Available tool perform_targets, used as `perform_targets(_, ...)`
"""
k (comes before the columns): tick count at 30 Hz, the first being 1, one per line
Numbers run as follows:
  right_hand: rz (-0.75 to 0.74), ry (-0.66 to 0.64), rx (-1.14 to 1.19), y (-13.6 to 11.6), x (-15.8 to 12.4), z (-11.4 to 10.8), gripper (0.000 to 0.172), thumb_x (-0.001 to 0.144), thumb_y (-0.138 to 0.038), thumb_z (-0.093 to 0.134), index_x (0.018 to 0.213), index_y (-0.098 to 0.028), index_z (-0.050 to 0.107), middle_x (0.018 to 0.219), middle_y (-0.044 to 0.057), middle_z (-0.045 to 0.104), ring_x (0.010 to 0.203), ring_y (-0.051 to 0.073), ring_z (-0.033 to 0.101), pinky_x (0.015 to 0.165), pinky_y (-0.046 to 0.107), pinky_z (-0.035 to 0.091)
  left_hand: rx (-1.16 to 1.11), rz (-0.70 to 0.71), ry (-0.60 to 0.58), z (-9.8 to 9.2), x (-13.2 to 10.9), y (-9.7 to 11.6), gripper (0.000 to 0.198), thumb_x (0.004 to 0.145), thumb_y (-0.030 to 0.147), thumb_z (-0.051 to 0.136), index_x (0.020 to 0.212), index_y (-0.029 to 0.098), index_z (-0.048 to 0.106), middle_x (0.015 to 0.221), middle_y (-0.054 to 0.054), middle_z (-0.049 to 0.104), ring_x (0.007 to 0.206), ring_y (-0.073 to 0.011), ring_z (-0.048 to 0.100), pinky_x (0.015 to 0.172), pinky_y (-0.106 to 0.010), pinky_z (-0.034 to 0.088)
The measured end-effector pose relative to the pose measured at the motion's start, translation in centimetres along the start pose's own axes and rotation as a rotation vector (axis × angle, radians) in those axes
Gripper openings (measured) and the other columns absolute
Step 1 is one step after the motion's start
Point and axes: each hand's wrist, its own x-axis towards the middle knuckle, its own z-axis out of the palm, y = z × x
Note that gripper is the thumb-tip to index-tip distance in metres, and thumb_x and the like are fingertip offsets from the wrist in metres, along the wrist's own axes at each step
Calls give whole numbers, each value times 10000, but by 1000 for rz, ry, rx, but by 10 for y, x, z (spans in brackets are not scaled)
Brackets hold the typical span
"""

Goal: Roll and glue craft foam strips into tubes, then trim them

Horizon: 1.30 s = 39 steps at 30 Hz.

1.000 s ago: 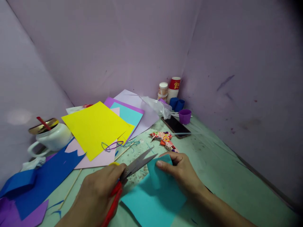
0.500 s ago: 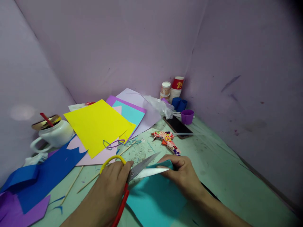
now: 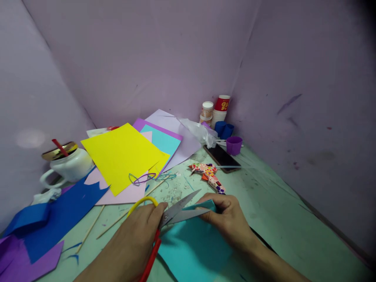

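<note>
My left hand (image 3: 138, 235) is closed round the scissors (image 3: 179, 211), which have one yellow and one red handle loop. Their blades are parted and point right, with the edge of a teal foam sheet (image 3: 196, 246) between them. My right hand (image 3: 225, 213) pinches that sheet near its upper edge, close to the blade tips, where a strip folds up. The sheet's lower part reaches past the bottom of the view. Beyond my right hand lies a flower-patterned glue gun (image 3: 207, 172) with a clear glue stick in its back.
To the left, a yellow sheet (image 3: 123, 156) overlaps other coloured sheets. A blue sheet (image 3: 67, 219), purple pieces (image 3: 47, 262) and a white mug (image 3: 70, 164) are there too. Thin wooden sticks lie nearby. A phone (image 3: 222, 158), purple cup (image 3: 234, 145) and paper cups (image 3: 222, 107) stand or lie farther back.
The scissor blades have closed slightly, and the lower blade is tilted a little higher. The whole view has shifted slightly; both hands keep their holds.
</note>
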Motion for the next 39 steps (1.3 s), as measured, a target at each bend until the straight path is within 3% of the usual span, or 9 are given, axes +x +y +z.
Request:
perform_targets(11, -47, -19, -48, 1, 1, 0, 144, 626, -287, 717, 604, -146, 697, 578, 32, 640, 556, 138, 555, 525, 231, 431, 86, -13, 22, 0, -1, 1, 480, 797, 76, 381, 1246, 198, 495, 1119, -109, 656, 1002, -235, 621, 840, -410, 523)
perform_targets(18, -44, -53, 4, 5, 0, -2, 161, 607, -303, 750, 631, -149, 708, 635, 52, 682, 597, 159, 592, 562, 251, 458, 152, 85, 63, 5, -1, -1, 500, 773, 67, 364, 1249, 149, 494, 1130, -152, 649, 998, -258, 631, 812, -436, 534)
perform_targets(27, -43, -105, 79, 1, 0, -1, 160, 630, -312, 764, 634, -158, 718, 629, 41, 691, 591, 147, 605, 547, 220, 463, 104, 84, 133, 14, -5, -12, 485, 775, 87, 371, 1224, 220, 497, 1070, -92, 666, 930, -219, 632, 806, -361, 526)
perform_targets(34, -85, -104, 71, 1, -2, -2, 72, 642, -248, 754, 653, -179, 736, 615, 13, 694, 561, 120, 599, 533, 188, 453, 94, 102, 35, 0, -4, -8, 418, 821, 126, 380, 1213, 201, 503, 1034, -99, 666, 906, -221, 634, 779, -375, 538)
perform_targets(39, -102, -82, 53, 1, -1, -1, 64, 636, -231, 744, 645, -168, 734, 607, 20, 700, 560, 143, 613, 566, 223, 479, 100, 91, 31, 3, -5, -8, 435, 817, 111, 376, 1225, 207, 495, 1042, -100, 662, 907, -216, 632, 784, -380, 538)
